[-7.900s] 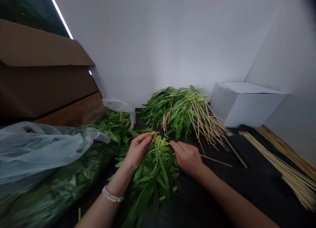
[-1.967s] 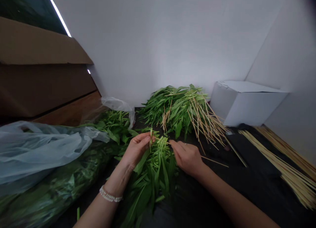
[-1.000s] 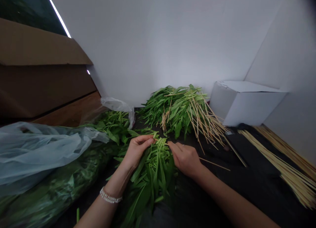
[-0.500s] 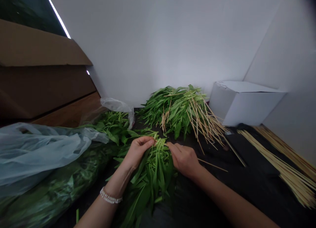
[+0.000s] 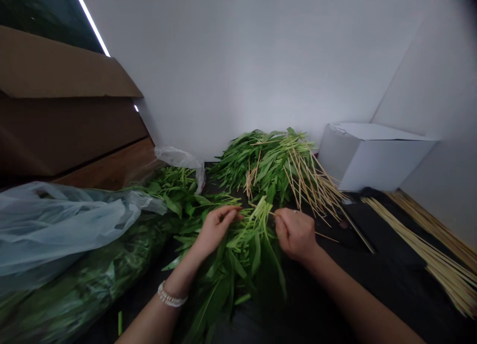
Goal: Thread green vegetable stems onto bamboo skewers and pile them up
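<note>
My right hand (image 5: 296, 232) is closed round a thin wooden skewer (image 5: 272, 214). The skewer passes through or behind the pale cut stems of a bunch of leafy greens (image 5: 257, 234), which look like water spinach; the stems hide which. The long leaves hang down toward me. To the left of those stems, my left hand (image 5: 218, 227) has thumb and fingers pinched together; whatever lies between the tips is too small to make out. More loose greens (image 5: 212, 289) spread beneath both hands on the dark surface (image 5: 309, 299).
Behind lies a heap of greens (image 5: 238, 160) with many skewers (image 5: 316, 182) sticking out. Loose long skewers (image 5: 413, 239) lie at right, near a white box (image 5: 383, 160). Greens in clear plastic bags (image 5: 74, 229) fill the left, below a cardboard box (image 5: 67, 115).
My right hand has moved right and turned, carrying the skewer and the bunched stems away from my left hand. The left hand has shifted slightly right, and the gap between the hands is wider.
</note>
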Demonstrator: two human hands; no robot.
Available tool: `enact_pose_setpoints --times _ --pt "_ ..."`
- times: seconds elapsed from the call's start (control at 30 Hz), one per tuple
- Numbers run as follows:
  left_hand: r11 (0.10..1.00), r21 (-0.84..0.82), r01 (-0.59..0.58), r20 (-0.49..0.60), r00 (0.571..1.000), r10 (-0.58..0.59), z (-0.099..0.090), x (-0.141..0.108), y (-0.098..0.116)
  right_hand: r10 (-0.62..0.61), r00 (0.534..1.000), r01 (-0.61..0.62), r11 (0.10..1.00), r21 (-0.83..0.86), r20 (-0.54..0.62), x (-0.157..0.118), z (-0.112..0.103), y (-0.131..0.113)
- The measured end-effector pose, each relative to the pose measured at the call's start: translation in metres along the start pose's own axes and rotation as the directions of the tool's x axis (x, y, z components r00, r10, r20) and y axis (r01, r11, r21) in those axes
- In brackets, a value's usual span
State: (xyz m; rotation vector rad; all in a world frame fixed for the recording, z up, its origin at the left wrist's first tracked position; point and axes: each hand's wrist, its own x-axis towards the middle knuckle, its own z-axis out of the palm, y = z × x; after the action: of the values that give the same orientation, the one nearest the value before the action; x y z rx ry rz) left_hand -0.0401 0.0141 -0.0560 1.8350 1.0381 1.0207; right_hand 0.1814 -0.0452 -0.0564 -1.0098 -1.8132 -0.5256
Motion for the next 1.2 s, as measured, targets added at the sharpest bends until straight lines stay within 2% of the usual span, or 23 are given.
enact_pose_setpoints --times 0.07,0.13,0.27,0.4,0.57,0.73,0.83,0.93,1.03,1.13,1.2 --pt "0.951 0.287 -0.112 0.020 0.994 0.111 0.001 -0.001 -0.003 0.005 1.000 -0.005 1.000 0.008 -0.028 0.000 -0.002 0.002" --pt "0.854 0.478 -0.203 0.097 0.979 0.179 0.002 -0.002 -0.004 -0.003 0.999 0.003 1.000 0.012 -0.035 0.000 -0.002 0.002" --pt "0.736 0.606 -0.301 0.241 0.952 0.191 0.003 -0.006 -0.004 -0.015 1.000 0.016 1.000 0.020 -0.015 -0.001 0.002 -0.001" --pt "0.707 0.641 -0.300 0.261 0.951 0.167 0.005 -0.007 -0.007 -0.012 1.000 0.012 1.000 0.004 0.006 -0.001 0.003 -0.003" --pt "0.808 0.555 -0.197 0.127 0.980 0.151 0.007 -0.004 -0.015 -0.016 1.000 0.016 1.000 0.000 0.024 -0.002 0.004 -0.005" --pt "0.820 0.541 -0.189 0.139 0.981 0.135 0.005 -0.004 -0.017 -0.010 0.999 0.010 1.000 0.016 0.033 -0.002 0.006 -0.006" --pt "0.849 0.504 -0.158 0.089 0.987 0.130 0.004 -0.002 -0.015 -0.013 0.999 0.013 1.000 0.020 0.038 -0.003 0.006 -0.006" --pt "0.936 0.328 -0.126 -0.040 0.988 0.147 0.002 0.002 -0.010 -0.010 0.999 0.009 1.000 0.016 0.037 -0.003 0.006 -0.006" --pt "0.984 0.088 -0.153 -0.197 0.966 0.168 -0.003 0.003 0.000 -0.007 0.999 0.006 1.000 0.008 0.040 -0.004 0.006 -0.005" --pt "0.984 -0.121 -0.129 -0.308 0.947 0.087 -0.007 0.002 0.010 -0.009 0.999 0.009 1.000 0.004 0.047 -0.003 0.006 -0.006" --pt "0.958 -0.269 -0.100 -0.299 0.954 0.015 -0.009 0.001 0.015 -0.017 0.999 0.017 1.000 0.002 0.048 -0.002 0.005 -0.007"
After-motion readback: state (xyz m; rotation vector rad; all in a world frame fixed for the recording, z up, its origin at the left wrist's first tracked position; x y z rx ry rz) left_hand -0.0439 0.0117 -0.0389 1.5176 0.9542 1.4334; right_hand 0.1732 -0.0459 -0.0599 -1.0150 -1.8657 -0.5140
